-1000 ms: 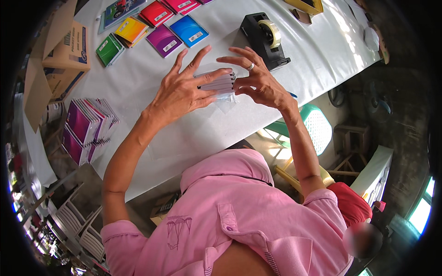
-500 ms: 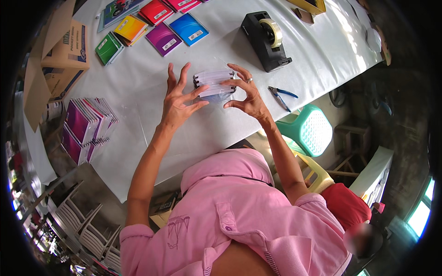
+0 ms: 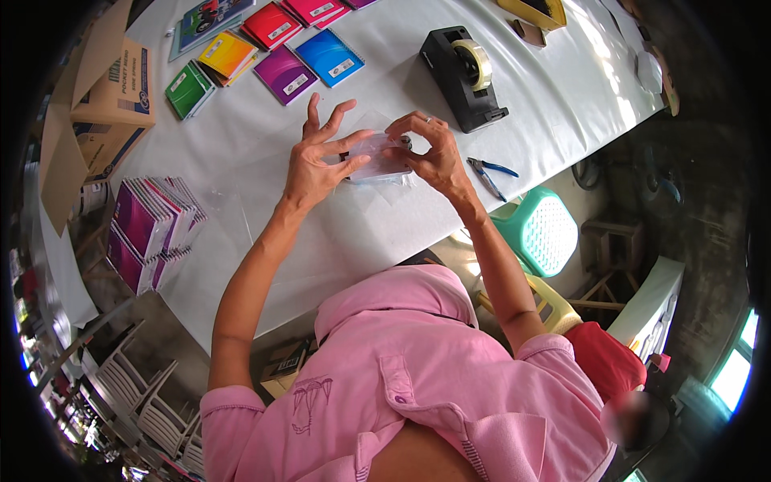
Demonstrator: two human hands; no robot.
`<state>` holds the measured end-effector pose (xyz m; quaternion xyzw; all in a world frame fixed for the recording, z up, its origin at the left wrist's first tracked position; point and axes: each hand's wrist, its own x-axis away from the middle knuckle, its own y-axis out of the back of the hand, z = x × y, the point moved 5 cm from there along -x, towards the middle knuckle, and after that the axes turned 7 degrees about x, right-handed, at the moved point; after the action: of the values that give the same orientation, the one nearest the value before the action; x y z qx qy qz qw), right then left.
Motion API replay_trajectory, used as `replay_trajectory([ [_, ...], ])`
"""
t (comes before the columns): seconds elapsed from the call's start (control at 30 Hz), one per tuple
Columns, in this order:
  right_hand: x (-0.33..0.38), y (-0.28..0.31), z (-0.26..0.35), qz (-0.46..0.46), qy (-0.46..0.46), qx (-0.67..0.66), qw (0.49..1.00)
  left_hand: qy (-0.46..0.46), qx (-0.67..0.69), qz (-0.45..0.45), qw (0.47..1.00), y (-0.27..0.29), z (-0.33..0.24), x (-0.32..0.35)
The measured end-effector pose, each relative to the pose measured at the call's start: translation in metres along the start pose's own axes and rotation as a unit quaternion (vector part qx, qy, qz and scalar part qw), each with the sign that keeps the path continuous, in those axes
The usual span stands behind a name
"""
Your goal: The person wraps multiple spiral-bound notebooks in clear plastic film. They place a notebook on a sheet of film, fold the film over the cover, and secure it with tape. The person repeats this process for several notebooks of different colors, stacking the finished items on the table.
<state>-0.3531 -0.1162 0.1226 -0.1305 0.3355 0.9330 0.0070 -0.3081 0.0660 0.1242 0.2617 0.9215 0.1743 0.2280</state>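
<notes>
A small stack of spiral notebooks [image 3: 374, 157] is held over the table in front of me, with clear plastic film around it. My left hand [image 3: 312, 167] grips the stack's left end between thumb and forefinger, its other fingers raised. At the right end, my right hand [image 3: 436, 163] has its fingers bent inward, with thumb and fingertips pressed on the wrapped stack. Dark wire binding shows at both ends of the stack. Loose film spreads on the table around it, and its edges are hard to make out.
Right of my hands are a black tape dispenser [image 3: 459, 84] and blue-handled pliers [image 3: 491, 177]. Colourful notebooks [image 3: 286, 74] lie at the back. Left stand purple notebook stacks [image 3: 148, 229] and an open cardboard box [image 3: 112, 120]. A green stool [image 3: 548, 233] is beyond the table's right edge.
My left hand has shifted slightly right and closed onto the stack's end. The right hand's fingers have curled in. The stack has tipped, showing a flat, film-covered face instead of page edges.
</notes>
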Motion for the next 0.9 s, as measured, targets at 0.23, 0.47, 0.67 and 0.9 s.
replay_trajectory([
  [0.23, -0.017, -0.004, -0.014, 0.090, -0.134, -0.174, 0.972, 0.245, 0.306, 0.066, 0.918, -0.011, 0.038, -0.003],
  [0.47, -0.014, -0.012, -0.008, 0.106, -0.099, -0.240, 0.960, 0.113, -0.023, 0.338, 0.934, -0.005, 0.027, -0.023],
  [0.67, -0.016, 0.018, 0.003, 0.114, 0.066, -0.042, 0.990, -0.091, -0.312, 0.267, 0.907, 0.006, -0.035, 0.002],
  [0.9, 0.011, 0.128, -0.166, 0.003, -0.411, 0.012, 0.911, -0.116, -0.340, 0.236, 0.903, -0.004, -0.040, 0.014],
])
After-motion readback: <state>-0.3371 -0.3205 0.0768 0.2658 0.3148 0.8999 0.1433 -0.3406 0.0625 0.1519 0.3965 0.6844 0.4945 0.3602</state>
